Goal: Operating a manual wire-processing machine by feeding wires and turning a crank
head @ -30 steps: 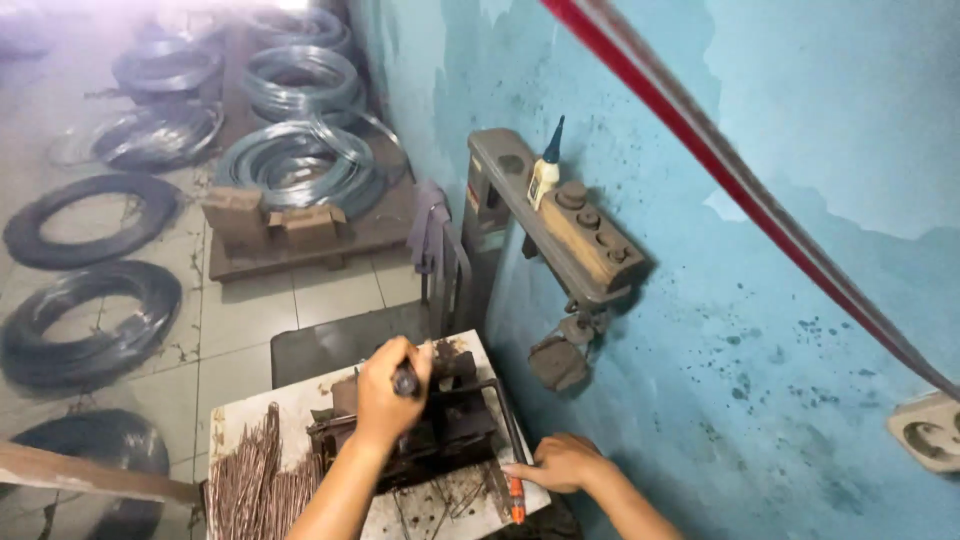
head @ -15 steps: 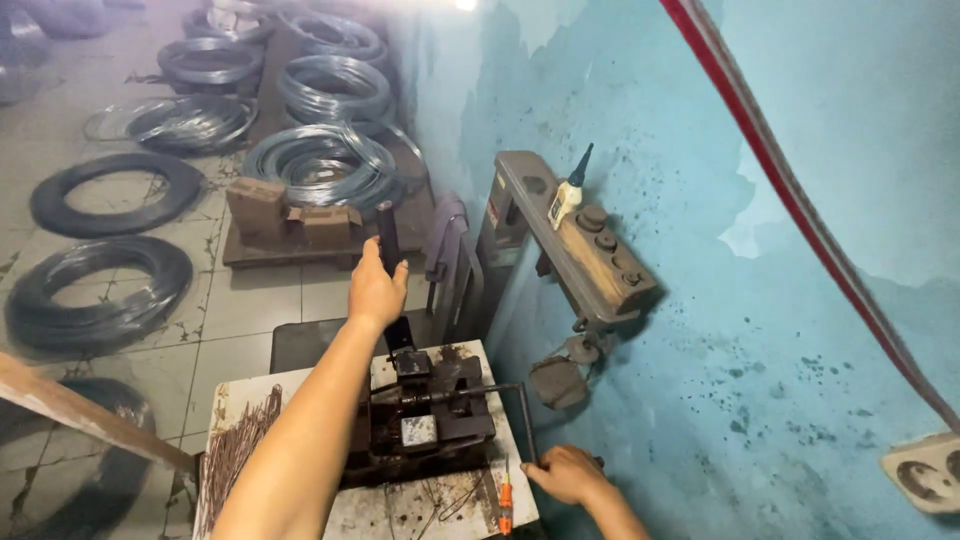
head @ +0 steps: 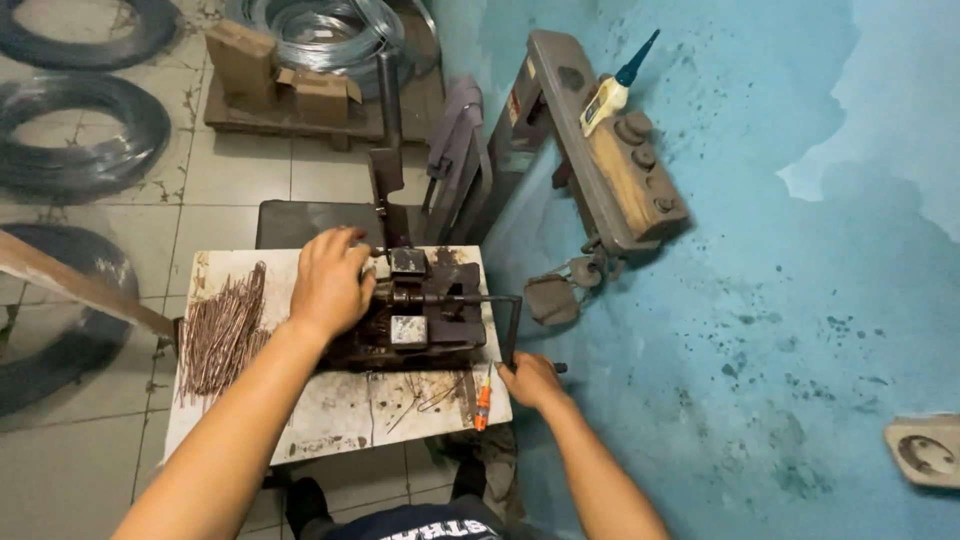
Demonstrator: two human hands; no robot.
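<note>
The left hand (head: 330, 283) has come back down from the air and now lies bent over the dark, rusty metal machine (head: 420, 315) on the worn white table (head: 330, 420). The right hand (head: 530, 380) is closed around the thin bent crank handle (head: 512, 325), which sticks out sideways off the machine's right side toward the blue wall. Thin rusty wire pieces (head: 220, 330) lie in a pile just left of the machine.

Left hand (head: 328, 283) on bending jig (head: 425, 312), right hand (head: 528, 380) gripping crank handle (head: 512, 330)

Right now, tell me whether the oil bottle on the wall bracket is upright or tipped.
Tipped: the oil bottle leans, its dark nozzle pointing up-right.
</note>
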